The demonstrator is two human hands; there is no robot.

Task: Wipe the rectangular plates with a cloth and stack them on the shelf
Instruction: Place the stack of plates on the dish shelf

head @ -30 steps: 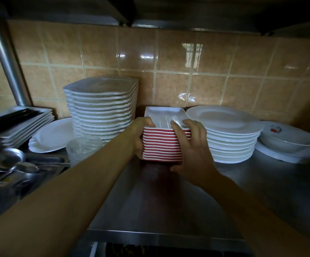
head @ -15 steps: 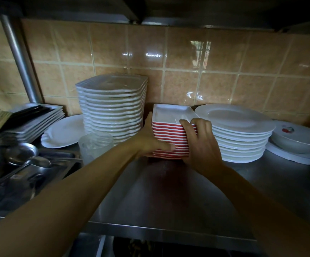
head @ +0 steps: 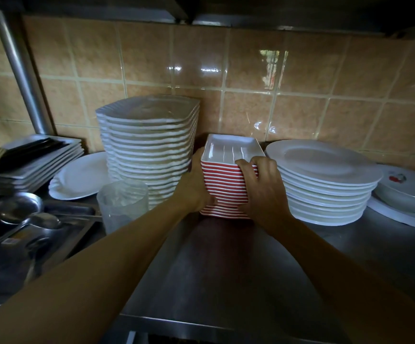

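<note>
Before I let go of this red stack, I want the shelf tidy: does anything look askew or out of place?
Nothing looks broken or spilled. The red-and-white rectangular plates, held between the left hand and right hand, sit fairly square. The tall white plate stack beside them is uneven, its upper plates offset from those below.

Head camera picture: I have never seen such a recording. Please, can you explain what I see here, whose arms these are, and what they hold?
The camera sits on a person's head and looks down, so the two arms are that person's own. The left hand and right hand grip a stack of red-sided rectangular plates from both sides, on a steel shelf. Left of it stands a tall stack of white plates, with a clear plastic cup in front. A stack of round plates is on the right.
</note>
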